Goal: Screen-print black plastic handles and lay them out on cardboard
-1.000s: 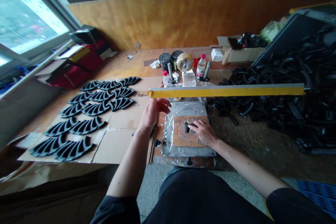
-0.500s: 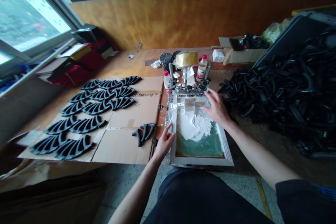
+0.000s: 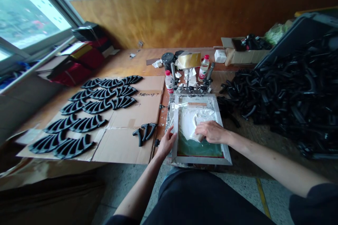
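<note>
A silk-screen frame (image 3: 226,154) with a metal border and green mesh (image 3: 198,149) lies in front of me. White ink (image 3: 187,121) covers the upper and middle part of its mesh. My right hand (image 3: 212,132) is closed around a small scraper (image 3: 200,137), pressed down in the ink; the fingers hide much of it. At the frame's left bar is my left hand (image 3: 167,142), with the thumb on the bar and the fingers along its outer side. A metal hinge clamp (image 3: 191,90) holds the frame's far end.
Black ribbed curved parts (image 3: 88,124) lie in rows on cardboard (image 3: 124,146) at left, with a few loose black handles (image 3: 144,133) nearer. A large heap of black parts (image 3: 285,91) fills the right. Bottles (image 3: 204,67), a tape roll (image 3: 188,59) and a black tub (image 3: 167,59) stand behind the clamp.
My right hand has come down from above the frame's far right and taken hold of the scraper, which has moved nearer to me through the ink. My left hand stays at the left bar.
</note>
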